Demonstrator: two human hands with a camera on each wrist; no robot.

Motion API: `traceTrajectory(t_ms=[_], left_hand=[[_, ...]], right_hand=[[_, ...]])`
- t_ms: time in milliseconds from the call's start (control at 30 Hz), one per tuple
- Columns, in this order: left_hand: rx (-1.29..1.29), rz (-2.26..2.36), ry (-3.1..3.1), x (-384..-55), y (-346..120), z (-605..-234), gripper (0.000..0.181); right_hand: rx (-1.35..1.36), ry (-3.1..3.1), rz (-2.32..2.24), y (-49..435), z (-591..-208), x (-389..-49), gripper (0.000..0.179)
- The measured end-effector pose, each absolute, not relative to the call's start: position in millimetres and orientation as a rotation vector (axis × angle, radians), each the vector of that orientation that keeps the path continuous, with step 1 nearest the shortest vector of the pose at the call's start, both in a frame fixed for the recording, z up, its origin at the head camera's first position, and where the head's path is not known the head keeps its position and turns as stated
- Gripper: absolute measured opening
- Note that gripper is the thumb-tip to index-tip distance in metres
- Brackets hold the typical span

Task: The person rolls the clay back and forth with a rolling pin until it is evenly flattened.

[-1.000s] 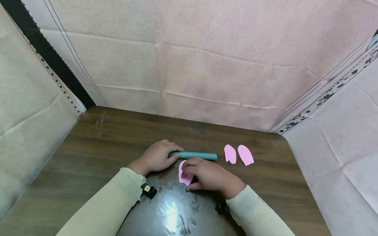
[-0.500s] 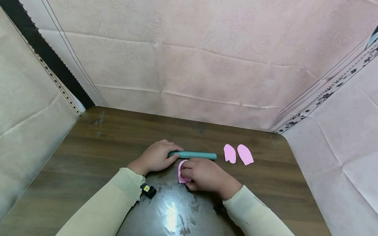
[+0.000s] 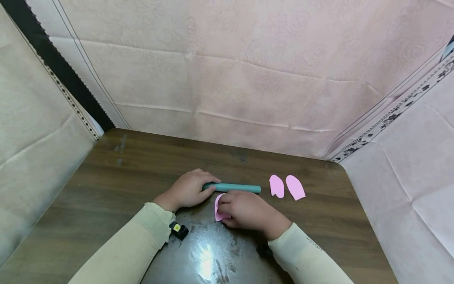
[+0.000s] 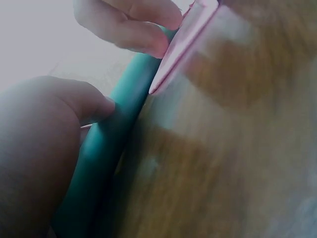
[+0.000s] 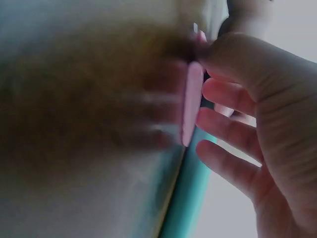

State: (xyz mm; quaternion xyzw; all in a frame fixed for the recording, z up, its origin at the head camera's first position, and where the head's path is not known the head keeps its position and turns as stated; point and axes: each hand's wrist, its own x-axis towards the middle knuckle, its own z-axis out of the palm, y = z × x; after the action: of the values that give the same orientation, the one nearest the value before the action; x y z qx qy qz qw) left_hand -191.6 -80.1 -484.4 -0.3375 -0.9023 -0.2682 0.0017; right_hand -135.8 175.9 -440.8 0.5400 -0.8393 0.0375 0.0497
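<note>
In the head view my left hand [image 3: 189, 188] grips the left end of a smooth teal rod [image 3: 241, 187] lying on the table. The left wrist view shows the thumb laid against the teal rod [image 4: 116, 111]. Just in front of it, a thin, flat pink piece [image 3: 219, 209] with a rounded end rests on the table. My right hand [image 3: 250, 211] bends over this piece, with fingertips and thumb at its edges, and seems to pinch it. In the right wrist view the pink piece [image 5: 192, 101] appears edge-on beside the fingers; its right part is hidden in the head view.
Two more flat pink pieces [image 3: 277, 186] lie side by side to the right of the rod. The wooden table [image 3: 170, 154] has a shiny, smudged area in front. Pale patterned cloth [image 3: 227, 86] hangs behind and at both sides.
The right thumb has drawn in toward the fingers at the pink piece, covering more of it. The left hand and the teal rod have kept their place.
</note>
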Motion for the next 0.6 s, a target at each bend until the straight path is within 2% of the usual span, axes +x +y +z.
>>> traceTrajectory(t_ms=[67, 367, 600], left_hand=[[-1.057, -0.841, -2.835, -191.7, -79.8, -485.0, 0.032], [-1.056, -0.828, -2.839, -192.1, -79.4, -484.3, 0.032], [-1.050, -0.828, -2.857, -191.9, -80.1, -481.8, 0.033]], right_hand=[[1.648, -2.529, 0.082, 174.4, -442.5, -135.1, 0.007], [1.561, -2.492, -0.056, 167.9, -441.1, -124.5, 0.011], [1.464, -2.460, -0.420, 153.2, -439.1, -108.5, 0.008]])
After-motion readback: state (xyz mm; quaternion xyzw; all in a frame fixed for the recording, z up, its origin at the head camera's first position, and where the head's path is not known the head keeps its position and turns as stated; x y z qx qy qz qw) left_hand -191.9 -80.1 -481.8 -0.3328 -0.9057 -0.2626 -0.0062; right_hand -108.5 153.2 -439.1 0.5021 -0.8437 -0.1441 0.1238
